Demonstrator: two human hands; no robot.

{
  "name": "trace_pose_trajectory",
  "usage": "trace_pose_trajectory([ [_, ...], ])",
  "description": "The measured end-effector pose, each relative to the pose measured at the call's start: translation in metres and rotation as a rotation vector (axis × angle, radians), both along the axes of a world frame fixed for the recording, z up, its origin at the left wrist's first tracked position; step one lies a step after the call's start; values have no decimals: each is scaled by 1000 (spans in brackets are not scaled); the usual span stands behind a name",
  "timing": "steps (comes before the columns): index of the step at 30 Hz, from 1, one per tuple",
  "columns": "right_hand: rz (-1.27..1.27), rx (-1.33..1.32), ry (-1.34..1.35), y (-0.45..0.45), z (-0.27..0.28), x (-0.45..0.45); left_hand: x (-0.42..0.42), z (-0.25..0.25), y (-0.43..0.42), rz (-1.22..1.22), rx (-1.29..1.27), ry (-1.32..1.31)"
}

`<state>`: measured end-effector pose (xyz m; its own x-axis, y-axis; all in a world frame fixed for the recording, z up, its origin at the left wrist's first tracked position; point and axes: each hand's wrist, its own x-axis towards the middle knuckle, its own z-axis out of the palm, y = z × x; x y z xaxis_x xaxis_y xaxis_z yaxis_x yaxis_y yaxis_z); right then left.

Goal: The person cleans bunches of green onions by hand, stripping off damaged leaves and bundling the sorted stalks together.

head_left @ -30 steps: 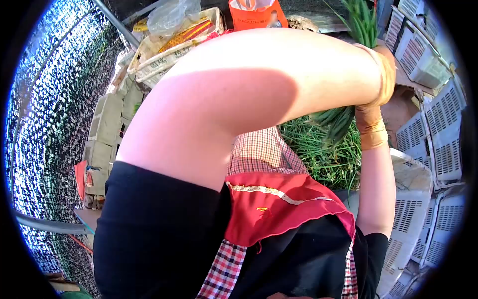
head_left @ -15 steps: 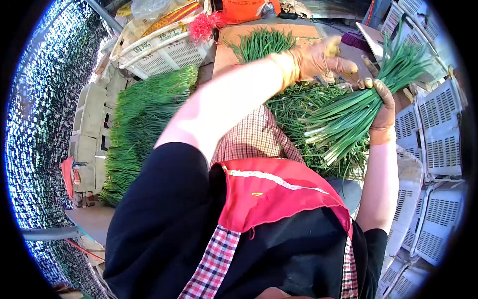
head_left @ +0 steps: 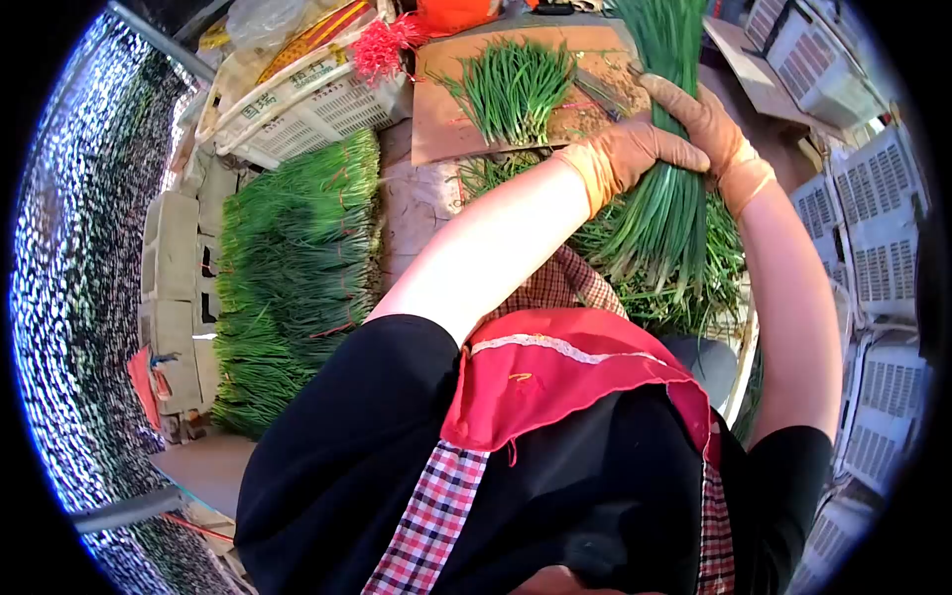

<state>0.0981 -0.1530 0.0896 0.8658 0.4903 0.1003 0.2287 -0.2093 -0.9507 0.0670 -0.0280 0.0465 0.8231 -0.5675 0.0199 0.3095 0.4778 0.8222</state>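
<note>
A loose bunch of long green stalks (head_left: pixel 659 223) hangs between my gloved hands, its pale ends pointing down toward my lap. My left hand (head_left: pixel 635 157) is closed round the bunch from the left, its thumb across the front and its other fingers mostly hidden. From the upper right my right hand (head_left: pixel 706 127) grips the same bunch, fingers bent over it. Beneath it lies a heap of loose stalks (head_left: pixel 684 307). On a brown board (head_left: pixel 436 139) rests a smaller bunch (head_left: pixel 521 91), with a knife-like blade (head_left: pixel 600 94) beside it.
Tied green bundles (head_left: pixel 297 268) are stacked at the left. Behind them stand a white crate (head_left: pixel 327 109) and a pink-red tuft of ties (head_left: pixel 385 48). White perforated crates (head_left: pixel 878 218) line the right side. Grey blocks (head_left: pixel 171 248) border the left.
My left hand has moved from open beside the bunch to closed round it. The bunch has turned more upright and shifted left, with my right hand now higher on it.
</note>
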Motion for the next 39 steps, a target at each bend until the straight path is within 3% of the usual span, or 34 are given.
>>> trace_pose_trajectory([
  [1,16,-213,-156,-3,4,5,2,-7,0,-40,-5,57],
  [2,38,-533,-95,-5,18,6,4,-14,0,9,-21,69],
  [3,25,-532,-92,-10,12,7,6,-19,0,58,-35,75],
  [5,63,-181,30,-26,0,7,-4,-2,6,320,-43,60],
  [7,89,62,170,-43,-3,-3,12,-10,19,393,-78,230],
  [9,66,-167,104,-57,-3,-47,17,-16,28,456,-140,209],
  [13,-58,-108,38,-50,-45,-79,13,-12,33,566,-87,247],
  [15,-413,134,262,-60,-49,-74,14,-16,40,628,-277,312],
  [16,-483,316,232,-60,-54,-73,17,-18,49,619,-279,329],
  [20,-577,271,133,-46,-55,-95,16,-17,54,782,-289,280],
  [23,-470,205,59,-23,-46,-100,12,-10,51,769,-353,281],
  [27,-523,-314,-256,-22,-52,-89,7,-6,48,777,-430,315],
  [30,-581,-63,-28,-25,-55,-83,4,-14,62,671,-464,279],
  [33,-491,148,-382,-17,-47,-93,4,-16,67,707,-440,233],
  [35,-470,156,-501,-5,-32,-97,3,-14,71,592,-452,169],
  [36,-415,209,-446,-2,-30,-97,2,-15,71,556,-459,115],
  [37,-395,50,-507,-2,-32,-92,2,-14,71,478,-483,87],
  [39,-339,140,-560,8,-34,-87,1,-12,69,400,-506,52],
])
